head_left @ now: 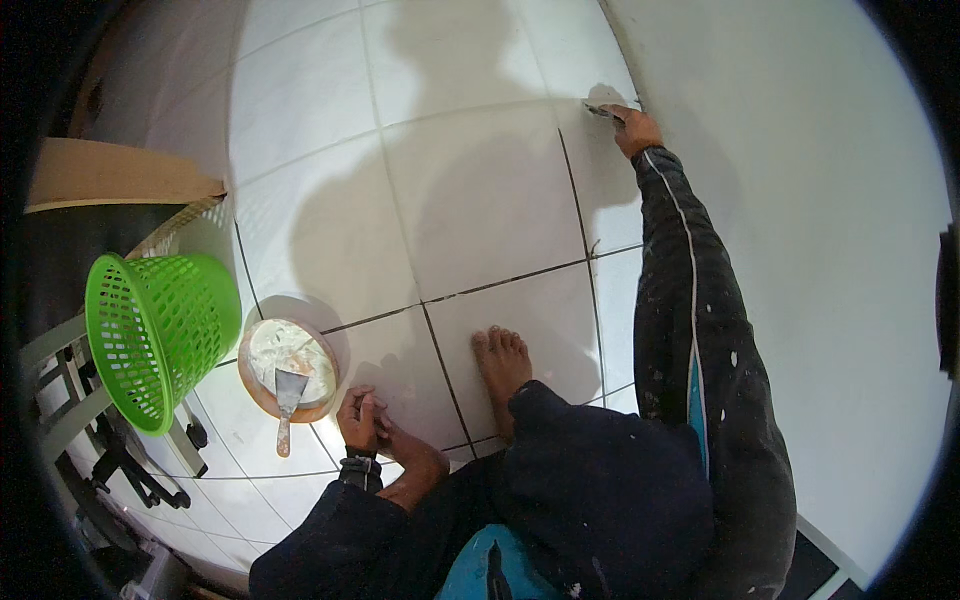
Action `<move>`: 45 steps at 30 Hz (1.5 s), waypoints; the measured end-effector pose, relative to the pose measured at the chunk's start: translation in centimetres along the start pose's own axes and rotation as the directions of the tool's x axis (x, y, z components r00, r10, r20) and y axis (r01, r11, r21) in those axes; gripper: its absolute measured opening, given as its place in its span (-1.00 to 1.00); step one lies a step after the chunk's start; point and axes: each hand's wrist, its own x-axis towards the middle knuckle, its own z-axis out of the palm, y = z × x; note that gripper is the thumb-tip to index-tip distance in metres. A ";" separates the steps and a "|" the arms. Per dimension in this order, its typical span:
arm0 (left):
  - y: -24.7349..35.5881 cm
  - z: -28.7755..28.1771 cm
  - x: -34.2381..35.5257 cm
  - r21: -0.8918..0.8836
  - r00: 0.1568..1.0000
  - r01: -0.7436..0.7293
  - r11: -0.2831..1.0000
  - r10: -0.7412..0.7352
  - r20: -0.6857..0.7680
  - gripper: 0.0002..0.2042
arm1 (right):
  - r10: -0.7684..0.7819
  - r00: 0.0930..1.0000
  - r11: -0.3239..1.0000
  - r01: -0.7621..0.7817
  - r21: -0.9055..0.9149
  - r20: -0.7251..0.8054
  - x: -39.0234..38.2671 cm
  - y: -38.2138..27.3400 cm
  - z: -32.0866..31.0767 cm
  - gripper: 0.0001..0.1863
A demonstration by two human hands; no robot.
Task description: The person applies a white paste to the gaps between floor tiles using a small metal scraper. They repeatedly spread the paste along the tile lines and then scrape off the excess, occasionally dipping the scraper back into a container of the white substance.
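Observation:
My right hand (637,131) is stretched far forward, close to the foot of the white wall. It is closed on a small flat putty knife (597,109), whose blade is down by the tiled floor (500,210). Low on the left, my left hand (358,418) hangs beside my foot with its fingers curled in and nothing visible in them. Just left of it stands a round bowl (254,397) of white paste (285,345). A wider putty knife (288,400) rests across the bowl, its blade on the paste and its handle over the near rim.
A green perforated basket (205,305) lies tipped beside a chair base with casters (197,434). Brown cardboard (120,172) juts in above it. The white wall (800,250) bounds the right side. Nearby tile joints (510,272) are dark; farther ones (385,180) look pale.

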 end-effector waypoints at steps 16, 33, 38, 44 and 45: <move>0.7 0.4 -0.2 -0.006 0.995 0.005 1.000 -0.005 -0.096 -0.75 | 0.225 0.877 0.372 -0.479 0.795 0.424 -9.2 -5.5 -1.4 -0.52; 0.8 -0.7 -0.9 -0.095 0.996 0.024 0.995 -0.032 -0.085 -0.78 | 0.187 0.982 0.951 -0.174 -0.256 0.027 -2.9 -11.9 6.1 -0.45; -4.9 -5.5 -5.9 -0.166 0.926 -0.145 0.975 0.075 -0.369 -0.90 | 0.099 0.995 0.791 -0.099 -0.603 -0.033 -5.2 -16.1 7.6 -0.45; -1.6 -10.6 -7.9 -0.152 0.451 -0.096 0.984 -0.093 -0.888 -0.33 | -0.037 0.881 0.996 0.073 -0.057 0.471 -9.2 -17.2 0.9 -0.38; 0.9 -10.6 -7.7 -0.095 0.502 -0.160 0.983 -0.002 -0.865 -0.33 | -0.115 0.947 0.985 0.069 0.158 0.301 -9.8 -15.3 0.7 -0.39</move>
